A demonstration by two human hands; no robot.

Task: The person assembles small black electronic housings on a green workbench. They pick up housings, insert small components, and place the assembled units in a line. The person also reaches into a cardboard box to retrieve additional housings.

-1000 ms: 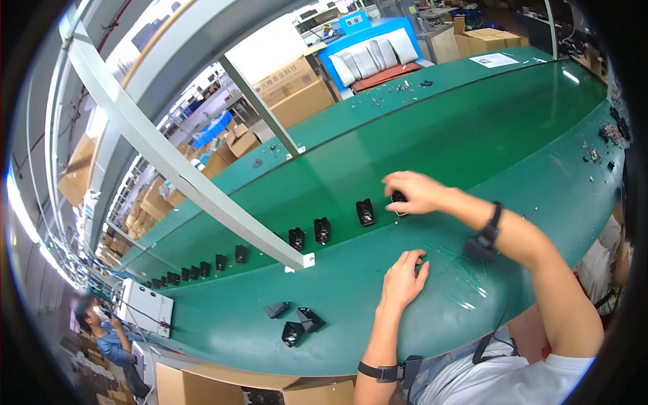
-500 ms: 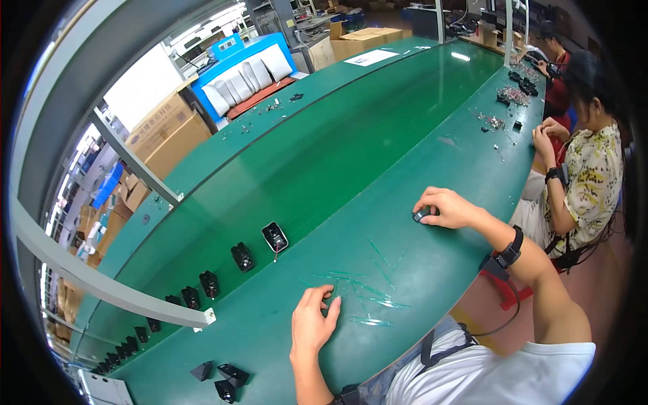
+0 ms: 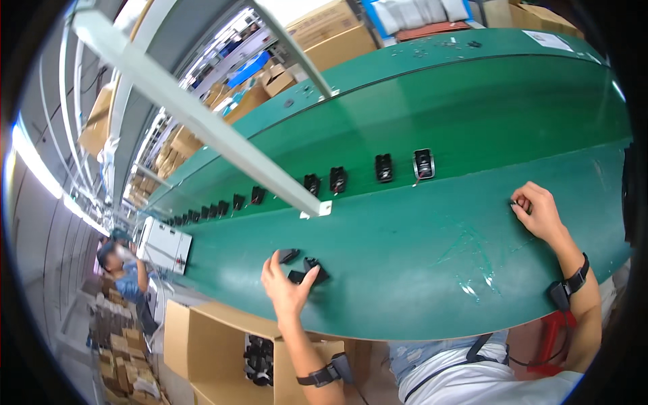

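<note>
My left hand [image 3: 287, 290] reaches over a few small black plastic housings, its thumb and fingers spread around them. One housing [image 3: 289, 256] lies beyond the fingers; another housing [image 3: 312, 264] is by the thumb tip. Whether the hand touches them I cannot tell. On the right, my right hand [image 3: 538, 214] is closed in a pinch on a small black part [image 3: 514, 203], mostly hidden by the fingers, low over the green bench. Thin clear-green strips [image 3: 469, 251] lie scattered between my hands.
Black assemblies [image 3: 383, 168] stand in a row along the lower green belt [image 3: 513, 115]; the rightmost assembly [image 3: 423, 164] has a light rim. A grey post [image 3: 223, 138] meets the bench at left. Below the edge sits an open cardboard box [image 3: 202, 331] with black parts. Another person [image 3: 128, 273] is far left.
My view has swung left. My left hand has moved from the green strips to the black housings and opened. My right hand still pinches the small black part.
</note>
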